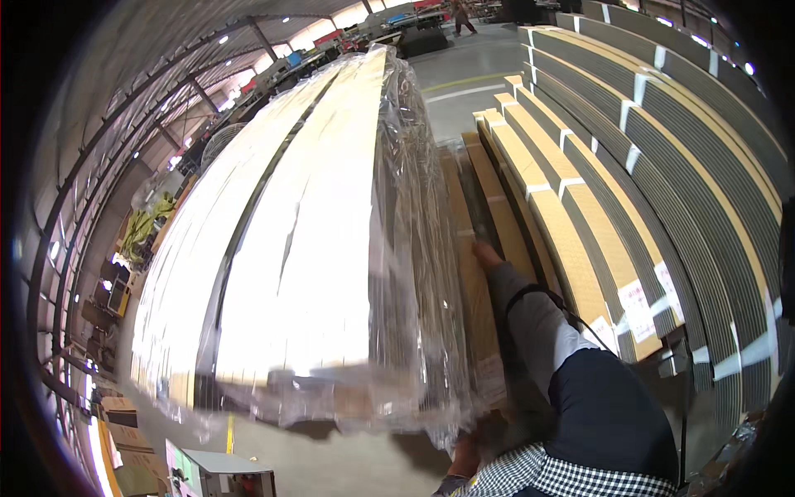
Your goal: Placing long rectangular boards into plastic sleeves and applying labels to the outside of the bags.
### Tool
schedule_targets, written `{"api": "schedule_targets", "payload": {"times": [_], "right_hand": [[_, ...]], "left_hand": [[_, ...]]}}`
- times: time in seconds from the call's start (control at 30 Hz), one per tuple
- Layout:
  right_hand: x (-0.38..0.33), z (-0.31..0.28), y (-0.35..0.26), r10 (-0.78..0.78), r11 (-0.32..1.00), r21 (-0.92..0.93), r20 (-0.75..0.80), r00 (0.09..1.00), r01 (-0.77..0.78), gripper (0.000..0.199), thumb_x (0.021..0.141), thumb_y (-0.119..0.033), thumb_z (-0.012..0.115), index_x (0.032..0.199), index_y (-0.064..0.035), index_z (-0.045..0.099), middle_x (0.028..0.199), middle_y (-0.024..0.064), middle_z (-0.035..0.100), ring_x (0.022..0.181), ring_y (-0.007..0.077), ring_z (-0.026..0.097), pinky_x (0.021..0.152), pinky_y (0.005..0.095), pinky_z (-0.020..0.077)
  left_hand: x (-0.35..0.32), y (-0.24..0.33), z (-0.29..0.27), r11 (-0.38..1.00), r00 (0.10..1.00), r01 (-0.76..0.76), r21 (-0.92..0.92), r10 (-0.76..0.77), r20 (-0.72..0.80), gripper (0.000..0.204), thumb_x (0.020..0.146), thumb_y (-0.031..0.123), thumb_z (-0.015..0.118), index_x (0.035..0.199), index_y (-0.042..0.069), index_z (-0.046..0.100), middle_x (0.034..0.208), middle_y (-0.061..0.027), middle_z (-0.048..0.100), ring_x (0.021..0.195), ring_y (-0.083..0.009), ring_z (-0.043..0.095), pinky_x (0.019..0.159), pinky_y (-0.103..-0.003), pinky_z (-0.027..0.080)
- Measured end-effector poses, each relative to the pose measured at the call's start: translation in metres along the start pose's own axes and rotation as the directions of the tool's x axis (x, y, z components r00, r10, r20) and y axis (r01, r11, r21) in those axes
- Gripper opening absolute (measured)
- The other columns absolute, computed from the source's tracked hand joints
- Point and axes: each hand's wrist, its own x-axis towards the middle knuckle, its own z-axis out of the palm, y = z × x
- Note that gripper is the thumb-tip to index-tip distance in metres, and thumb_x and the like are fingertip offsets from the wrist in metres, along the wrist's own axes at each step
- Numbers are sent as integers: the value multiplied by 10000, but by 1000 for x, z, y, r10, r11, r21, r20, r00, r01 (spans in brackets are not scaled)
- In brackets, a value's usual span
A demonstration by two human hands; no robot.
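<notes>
A tall stack of long, pale flat boards (306, 190) fills the middle, with clear plastic film (414, 248) draped over its right side and near end. My right arm reaches forward along that side. My right hand (487, 253) is beside the film, over a lower brown bundle (474, 290); blur hides how its fingers are held. Close to my body, my left hand (466, 453) is at the film's lower right corner. Its fingers are mostly hidden, so a grip on the film cannot be made out.
Strapped bundles of long brown cardboard (571, 224) stand close on the right, some with white labels (636, 308). A grey box-like stand (224, 472) is at the lower left. Far off, a person (461, 18) stands on the floor near machinery.
</notes>
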Motion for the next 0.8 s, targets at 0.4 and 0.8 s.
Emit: {"api": "schedule_targets", "payload": {"times": [0.4,0.8], "right_hand": [[33,70,13,-264,964,-53,-172,949,259,406,982,-236,495,1296,18,542,1239,220,580,1077,334,586,959,434,453],[-394,15,-216,-640,515,-807,-139,756,288,459,793,-153,673,1190,37,540,1242,232,523,1115,410,510,916,497,433]], "left_hand": [[22,-18,45,962,970,92,258,-145,195,382,987,212,485,1322,32,527,1107,-208,674,1006,-341,659,832,-455,519],[10,57,-77,779,906,91,-620,-324,-274,233,952,69,562,1175,10,600,1040,-119,703,887,-224,683,716,-351,544]]}}
